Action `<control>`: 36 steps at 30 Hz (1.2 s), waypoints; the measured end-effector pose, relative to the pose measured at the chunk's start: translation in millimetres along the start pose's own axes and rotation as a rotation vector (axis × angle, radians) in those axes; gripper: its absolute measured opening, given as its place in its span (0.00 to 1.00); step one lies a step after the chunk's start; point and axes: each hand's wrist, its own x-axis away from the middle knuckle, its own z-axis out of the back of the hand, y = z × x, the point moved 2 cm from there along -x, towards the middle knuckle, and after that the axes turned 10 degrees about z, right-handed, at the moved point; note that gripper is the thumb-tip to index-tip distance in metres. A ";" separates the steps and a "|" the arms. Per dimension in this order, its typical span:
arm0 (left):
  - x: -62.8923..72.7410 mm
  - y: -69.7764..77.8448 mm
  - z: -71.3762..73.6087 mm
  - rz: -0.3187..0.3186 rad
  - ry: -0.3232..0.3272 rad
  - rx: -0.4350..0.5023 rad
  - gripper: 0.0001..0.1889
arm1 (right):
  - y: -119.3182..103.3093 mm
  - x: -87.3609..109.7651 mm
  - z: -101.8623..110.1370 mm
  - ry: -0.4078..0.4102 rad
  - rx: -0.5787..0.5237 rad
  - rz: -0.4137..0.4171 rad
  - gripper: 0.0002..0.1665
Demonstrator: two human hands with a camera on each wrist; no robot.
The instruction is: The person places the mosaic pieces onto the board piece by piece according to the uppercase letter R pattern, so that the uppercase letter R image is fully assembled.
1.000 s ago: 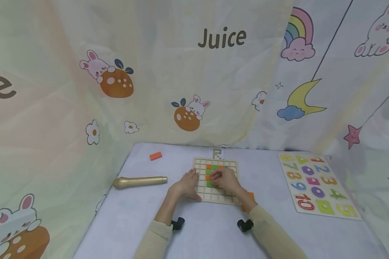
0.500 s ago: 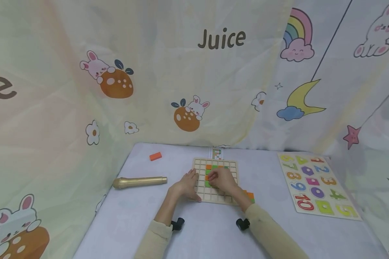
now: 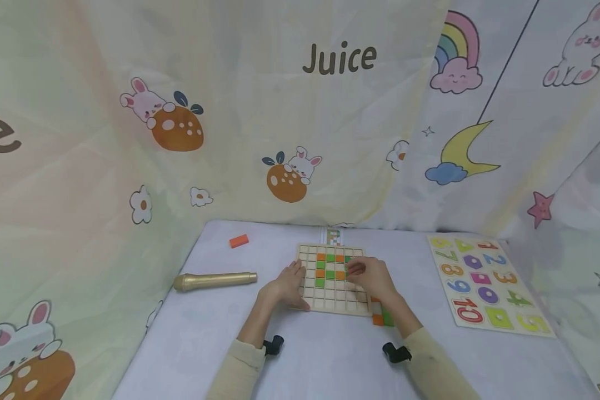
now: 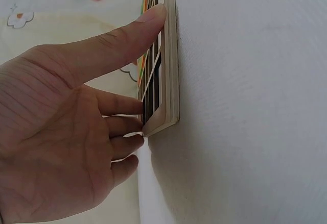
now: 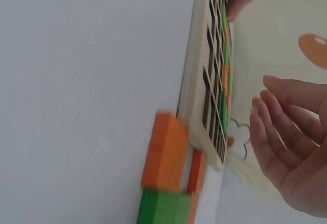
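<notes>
A wooden grid board (image 3: 330, 303) lies mid-table, with orange and green square blocks (image 3: 330, 274) set in some of its cells. My left hand (image 3: 286, 286) rests at the board's left side with fingers spread. The left wrist view shows its thumb (image 4: 127, 40) lying along the board's near rim and its other fingers touching the side. My right hand (image 3: 376, 278) hovers over the board's right part, its fingers loosely bent. In the right wrist view nothing shows between its thumb and fingers (image 5: 258, 127), which are apart from the board.
Orange and green blocks (image 5: 163, 152) sit against the board's near right corner. Farther left lie a single orange block (image 3: 239, 241) and a gold toy microphone (image 3: 215, 281). A pattern card (image 3: 334, 236) is behind the board. A number-and-shape puzzle board (image 3: 490, 266) lies at right.
My right hand has moved right, off the middle cells, uncovering a row with green and orange blocks. The left hand has stayed at the board's left side.
</notes>
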 end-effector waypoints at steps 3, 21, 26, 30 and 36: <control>1.7 -0.6 1.3 0.011 0.001 -0.004 0.62 | 4.8 5.4 12.0 -0.004 0.034 -0.024 0.17; 4.6 -0.2 3.3 0.015 0.009 0.009 0.62 | 31.5 37.8 33.7 -0.143 0.229 -0.211 0.29; 3.8 0.0 2.4 0.015 0.004 0.024 0.62 | 33.8 37.2 34.2 -0.137 0.240 -0.183 0.27; 3.4 0.3 1.6 0.013 0.002 0.029 0.62 | 34.5 36.0 35.3 -0.127 0.207 -0.191 0.25; 2.8 0.6 0.9 0.011 0.009 0.022 0.62 | 31.1 32.1 37.9 -0.112 0.167 -0.197 0.23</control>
